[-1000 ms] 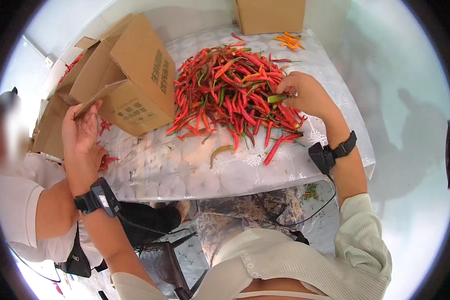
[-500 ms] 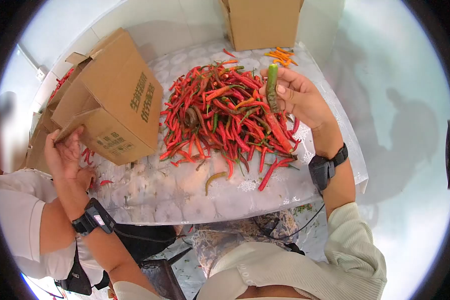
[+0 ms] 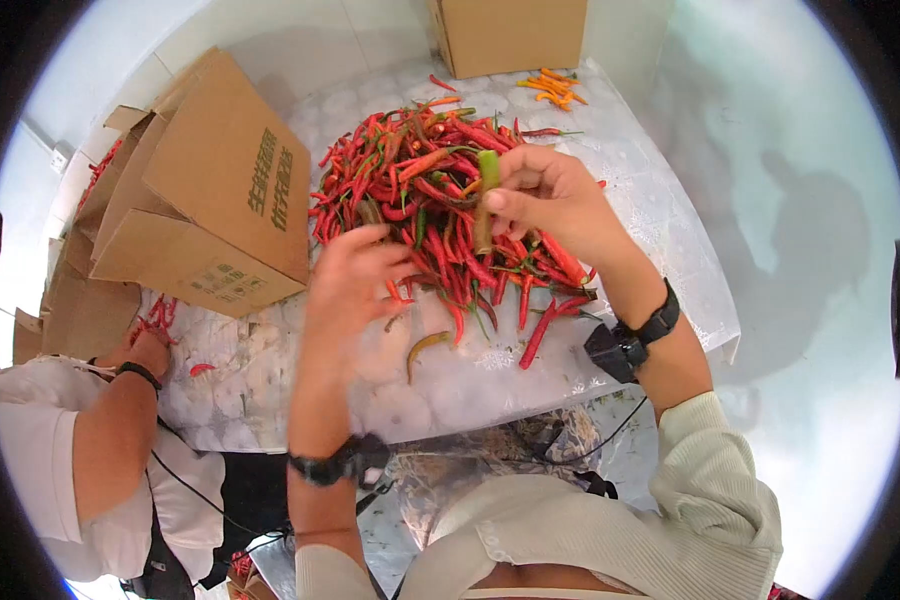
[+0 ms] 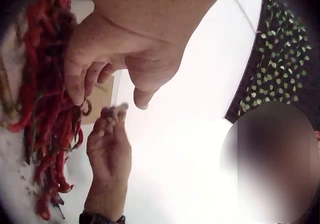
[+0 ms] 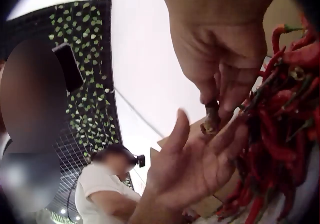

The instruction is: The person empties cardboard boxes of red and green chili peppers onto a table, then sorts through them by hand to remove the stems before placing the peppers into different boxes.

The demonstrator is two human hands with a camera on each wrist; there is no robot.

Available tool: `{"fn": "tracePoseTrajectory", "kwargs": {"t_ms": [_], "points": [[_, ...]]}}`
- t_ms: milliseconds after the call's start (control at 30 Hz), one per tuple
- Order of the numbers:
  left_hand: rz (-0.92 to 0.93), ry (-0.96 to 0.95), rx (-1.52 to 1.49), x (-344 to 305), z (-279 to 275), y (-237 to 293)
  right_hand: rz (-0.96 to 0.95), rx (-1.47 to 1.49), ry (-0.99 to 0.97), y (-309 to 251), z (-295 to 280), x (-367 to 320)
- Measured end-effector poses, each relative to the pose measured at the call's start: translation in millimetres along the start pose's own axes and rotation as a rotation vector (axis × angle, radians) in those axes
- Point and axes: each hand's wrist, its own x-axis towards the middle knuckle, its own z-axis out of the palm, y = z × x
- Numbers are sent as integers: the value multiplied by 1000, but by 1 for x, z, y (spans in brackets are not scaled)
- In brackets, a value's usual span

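Observation:
My right hand pinches a green-brown chili pepper between thumb and fingers, upright over the right part of the chili pile. The pepper's upper end is bright green and its lower part brownish. In the right wrist view one end of this pepper pokes out below the fingertips. My left hand, slightly blurred, is held over the pile's left front edge with loosely spread fingers and nothing in them. Its palm faces the held pepper in the right wrist view. The pile is mostly red chilies, with some green and brown.
A cardboard box lies tilted left of the pile, and another box stands at the back. Several orange chilies lie at the back right. One yellowish chili rests in front. Another person's hand is at the left with red chilies.
My left hand has let go of the box flap and moved right to the pile. My right hand has lifted the green-brown chili pepper from the pile and turned it upright.

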Motion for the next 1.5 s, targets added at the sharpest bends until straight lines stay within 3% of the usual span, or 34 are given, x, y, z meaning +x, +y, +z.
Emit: {"fn": "tracePoseTrajectory", "kwargs": {"t_ms": [67,167,267,300,400,533,633,833,933,1033,1133,1167,1300,1333,1400,1433,1500], "points": [[150,-75,124,16,42,-17,-43,-38,23,5,14,1],[-62,-190,46,41,49,-23,-58,-197,71,4,18,-3],[-55,-109,-80,44,23,-29,-303,-833,337,3,-19,-6],[-64,-71,-136,42,18,-26,-139,-900,318,0,-30,-9],[-70,-164,-296,35,3,-23,101,-1273,98,24,-46,-8],[-111,-276,-332,37,3,-35,160,-1197,132,11,-38,-6],[-120,-306,-310,32,13,-35,95,-1069,286,10,-49,-4],[-122,-193,-355,27,25,-35,148,-1161,187,18,-37,0],[-96,-310,-439,29,20,-40,44,-1069,278,24,-38,1],[-100,-365,-402,27,17,-39,-131,-719,454,23,-43,3],[-27,-229,-203,23,25,-42,-132,-245,512,16,-35,5],[5,-207,-181,22,27,-41,-196,-182,449,15,-30,5],[144,-116,-54,20,41,-42,-155,106,260,10,8,7],[180,-92,-10,19,43,-43,-180,102,221,11,19,8],[-1,-145,-17,17,35,-37,-233,97,143,13,37,8],[-93,-151,-21,18,31,-31,-297,-103,166,17,34,8],[-97,-111,-46,18,24,-26,-480,-706,161,21,15,13]]}}
